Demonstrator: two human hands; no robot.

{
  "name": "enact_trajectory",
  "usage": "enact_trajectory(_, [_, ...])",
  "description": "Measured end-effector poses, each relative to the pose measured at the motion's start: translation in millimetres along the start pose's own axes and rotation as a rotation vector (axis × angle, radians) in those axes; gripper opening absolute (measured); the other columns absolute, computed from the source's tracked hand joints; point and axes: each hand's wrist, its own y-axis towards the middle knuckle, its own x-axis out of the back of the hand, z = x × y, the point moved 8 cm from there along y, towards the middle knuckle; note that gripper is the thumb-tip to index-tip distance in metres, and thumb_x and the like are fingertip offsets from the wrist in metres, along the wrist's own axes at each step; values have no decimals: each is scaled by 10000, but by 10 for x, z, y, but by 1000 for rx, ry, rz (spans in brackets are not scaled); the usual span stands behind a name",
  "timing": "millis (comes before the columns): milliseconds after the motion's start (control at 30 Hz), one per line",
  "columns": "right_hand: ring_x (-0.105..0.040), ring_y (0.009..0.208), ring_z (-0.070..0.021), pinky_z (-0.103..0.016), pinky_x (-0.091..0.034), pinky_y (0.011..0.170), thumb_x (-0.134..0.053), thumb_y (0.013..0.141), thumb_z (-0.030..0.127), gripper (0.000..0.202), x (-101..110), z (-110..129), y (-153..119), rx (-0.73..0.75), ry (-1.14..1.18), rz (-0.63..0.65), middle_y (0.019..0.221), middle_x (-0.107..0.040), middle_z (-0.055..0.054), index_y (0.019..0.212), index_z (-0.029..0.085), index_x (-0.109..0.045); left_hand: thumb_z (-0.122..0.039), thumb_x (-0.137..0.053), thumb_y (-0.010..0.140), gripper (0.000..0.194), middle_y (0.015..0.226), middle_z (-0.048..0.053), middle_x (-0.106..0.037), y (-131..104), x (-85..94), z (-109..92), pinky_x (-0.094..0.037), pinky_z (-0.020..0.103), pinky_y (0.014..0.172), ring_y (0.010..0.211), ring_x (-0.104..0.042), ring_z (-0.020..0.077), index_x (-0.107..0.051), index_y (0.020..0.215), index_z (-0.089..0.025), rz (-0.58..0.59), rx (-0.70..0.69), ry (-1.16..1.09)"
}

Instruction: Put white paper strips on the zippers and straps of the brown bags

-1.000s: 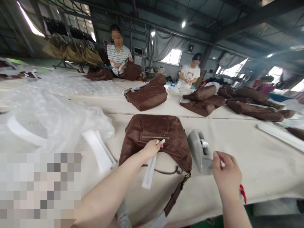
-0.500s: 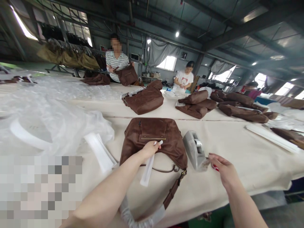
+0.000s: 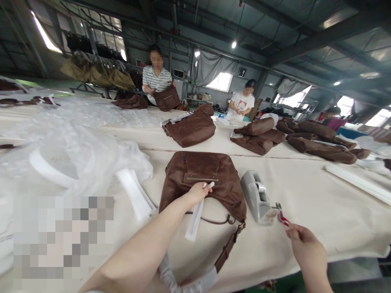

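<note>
A brown handbag (image 3: 204,167) lies flat on the table in front of me, its zipped pocket facing up. Over its lower edge, my left hand (image 3: 198,193) is closed on a white strip (image 3: 194,224), which hangs down below the fingers; a white tip pokes out above them. The bag's strap (image 3: 227,250) curves toward me, partly sleeved in white wrap. To the right of the bag stands a grey tape dispenser (image 3: 256,197). Just past its cutting end, my right hand (image 3: 307,244) pinches a short red-marked strip of tape (image 3: 284,220).
White strips (image 3: 136,195) lie left of the bag beside heaped clear plastic (image 3: 91,158). More brown bags (image 3: 192,128) rest across the table. A long white piece (image 3: 360,183) lies at right. Two people (image 3: 157,77) stand beyond the table.
My right hand has drawn back from the dispenser, down and to the right, with the red-marked tape in its fingers. My left hand keeps its place on the bag. The view has shifted slightly.
</note>
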Motion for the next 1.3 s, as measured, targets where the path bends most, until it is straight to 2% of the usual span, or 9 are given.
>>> enact_trajectory(100, [-653,740,-280,-363,-477,658,-588,727,491,316,-203,608,-197,164,186,106,728,-701,-81,851,212,-669,-451,-520,853,329,535,-43,-449,6,-9,17,-260,224,508,495,-354,99,-637,773,-154,-5,9,-10])
enact_trajectory(200, [-604,668,-199,-310,-475,675,-606,758,524,345,-747,1422,-468,286,508,401,674,-654,-47,842,191,-639,-407,-502,865,308,520,-43,-435,5,-11,22,-257,228,511,500,-358,105,-646,775,-150,-9,18,-6])
enact_trajectory(300, [-511,560,-129,-247,-425,569,-668,725,517,334,-1336,2002,-647,246,730,657,592,-583,1,757,190,-612,-354,-488,872,284,538,-38,-452,-13,0,-14,-271,227,522,520,-382,107,-644,754,-148,-4,0,4])
enact_trajectory(367, [-471,514,-107,-226,-385,508,-703,683,521,356,-1653,2179,-705,194,798,777,552,-553,14,690,184,-589,-317,-480,873,269,568,-30,-487,-24,14,-50,-290,226,538,543,-411,109,-643,742,-147,-2,-23,6])
enact_trajectory(600, [-404,391,-84,-204,-303,393,-748,614,526,400,-2141,1992,-675,116,715,848,419,-496,30,581,173,-562,-266,-490,856,242,635,-5,-577,12,3,-32,-353,227,599,610,-491,119,-637,710,-141,10,-21,-53])
enact_trajectory(867, [-431,399,-78,-191,-323,410,-730,662,496,371,-2192,1895,-689,89,632,890,431,-518,35,572,177,-564,-383,-496,857,366,475,-27,-468,4,-22,26,-312,236,514,486,-404,101,-598,604,-140,-11,112,-212])
enact_trajectory(1000, [-582,553,-117,-197,-403,490,-747,654,500,377,-2164,1853,-788,77,594,1056,656,-667,-33,791,156,-678,-283,-521,829,316,427,-44,-392,-40,-30,37,-247,238,468,423,-318,78,-525,542,-150,-12,265,-326])
enact_trajectory(1100, [-616,605,-128,-211,-440,533,-738,657,503,419,-2142,1837,-836,66,570,1132,748,-699,-60,883,153,-692,-184,-472,817,273,408,-64,-303,-94,-94,39,-189,234,428,374,-238,66,-489,546,-154,110,375,-388])
enact_trajectory(1300, [-555,503,-121,-222,-432,498,-646,711,418,258,-2141,1921,-785,222,538,978,543,-615,2,723,161,-640,-230,-407,884,301,445,-81,-242,-323,-329,-78,-138,203,386,344,-156,50,-476,600,-154,490,452,-608])
